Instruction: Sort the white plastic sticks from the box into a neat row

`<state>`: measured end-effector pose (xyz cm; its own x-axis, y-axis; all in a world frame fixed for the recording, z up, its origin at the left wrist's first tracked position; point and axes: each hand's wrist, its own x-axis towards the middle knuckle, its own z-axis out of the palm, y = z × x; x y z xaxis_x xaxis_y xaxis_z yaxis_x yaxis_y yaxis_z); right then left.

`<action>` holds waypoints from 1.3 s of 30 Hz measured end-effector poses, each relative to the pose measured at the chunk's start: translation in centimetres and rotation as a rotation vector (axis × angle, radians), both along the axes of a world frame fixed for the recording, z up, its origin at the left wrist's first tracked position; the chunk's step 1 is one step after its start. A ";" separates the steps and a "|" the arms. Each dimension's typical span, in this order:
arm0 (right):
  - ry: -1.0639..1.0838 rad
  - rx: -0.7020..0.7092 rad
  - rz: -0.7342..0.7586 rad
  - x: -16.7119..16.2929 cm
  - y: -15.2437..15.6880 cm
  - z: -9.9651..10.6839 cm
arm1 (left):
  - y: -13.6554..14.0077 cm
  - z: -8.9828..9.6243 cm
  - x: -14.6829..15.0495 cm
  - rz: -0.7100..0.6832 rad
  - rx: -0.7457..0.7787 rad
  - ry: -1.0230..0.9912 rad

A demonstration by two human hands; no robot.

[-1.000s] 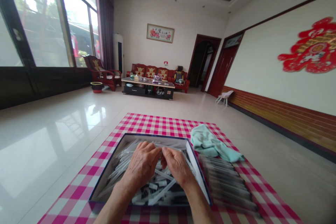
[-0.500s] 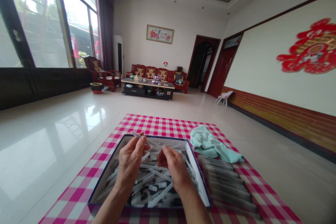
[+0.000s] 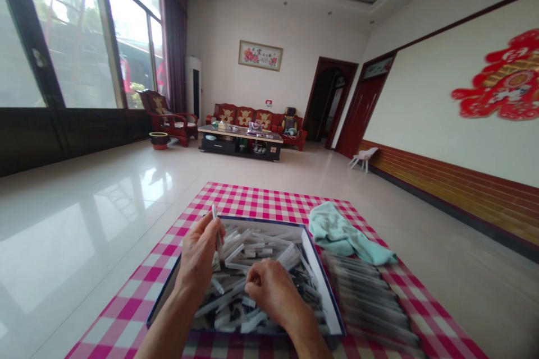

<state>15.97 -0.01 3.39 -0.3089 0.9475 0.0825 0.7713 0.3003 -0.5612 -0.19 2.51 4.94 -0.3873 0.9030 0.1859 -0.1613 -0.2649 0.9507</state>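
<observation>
My left hand [image 3: 201,249] pinches a slim, pale pen [image 3: 217,235] with a darker lower end, held nearly upright over the left side of a shallow box [image 3: 322,275]. The box has a blue rim and white inner walls. Inside lie many loose translucent pen parts [image 3: 236,294], jumbled with small black and white pieces. Over the middle of the box, my right hand [image 3: 275,291] is closed with its fingers curled under. Whatever it grips, if anything, is hidden.
Right of the box lies a blurred row of dark, clear-barrelled pens [image 3: 370,303]. A teal cloth [image 3: 345,235] is crumpled behind them. A pink checked tablecloth [image 3: 130,297] covers the table. Farther off stand a low table [image 3: 240,143], a wooden sofa [image 3: 236,115] and a small chair [image 3: 362,158].
The pen in my left hand has turned from slanting to nearly upright. My right hand has dropped lower over the box, its fingers now curled downward. The view has shifted slightly.
</observation>
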 end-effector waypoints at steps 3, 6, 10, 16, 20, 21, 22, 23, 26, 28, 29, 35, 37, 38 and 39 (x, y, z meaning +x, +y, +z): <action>-0.170 -0.036 -0.005 -0.5 -0.4 -0.7 | -0.1 0.6 -0.3 0.031 -0.029 0.001; -0.259 -0.015 -0.031 -0.9 -0.6 -1.3 | 0.0 0.9 -0.3 0.019 -0.052 -0.078; -0.267 -0.018 -0.011 -1.0 -0.6 -1.3 | 0.2 0.5 -0.1 -0.032 -0.068 -0.070; -0.022 -0.008 -0.005 0.6 -0.3 0.9 | -0.2 0.0 0.7 -0.251 -0.127 0.211; 0.272 0.037 -0.078 2.1 0.9 1.6 | -0.6 -0.3 1.7 -0.343 -0.021 0.496; 0.337 0.062 -0.109 2.5 1.3 1.5 | -0.7 -0.4 2.0 -0.347 0.015 0.577; 0.399 0.083 -0.142 2.8 1.7 1.4 | -0.7 -0.5 2.2 -0.348 0.048 0.644; 0.463 0.093 -0.178 3.1 2.0 1.2 | -0.8 -0.6 2.4 -0.351 0.073 0.695; 0.662 0.028 -0.254 3.9 2.7 0.6 | -1.0 -0.9 2.9 -0.357 0.111 0.776; 0.756 -0.034 -0.249 4.0 2.8 0.4 | -1.1 -1.1 3.0 -0.362 0.111 0.817; 0.781 -0.050 -0.239 4.0 2.8 0.4 | -1.1 -1.1 3.0 -0.362 0.109 0.834; 0.790 -0.082 -0.205 3.6 2.6 0.6 | -1.1 -1.1 3.1 -0.386 0.118 0.895; 0.777 -0.086 -0.189 3.5 2.6 0.7 | -1.1 -1.2 3.1 -0.384 0.126 0.911; 0.768 -0.086 -0.175 3.5 2.5 0.7 | -1.1 -1.2 3.2 -0.382 0.132 0.916; 0.756 -0.084 -0.159 3.6 2.5 0.7 | -1.1 -1.2 3.2 -0.380 0.137 0.919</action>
<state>19.53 2.48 4.11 -0.0571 0.9881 0.1426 0.1998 0.1512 -0.9681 3.03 1.37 3.72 0.2682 0.8856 0.3793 0.5239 -0.4645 0.7140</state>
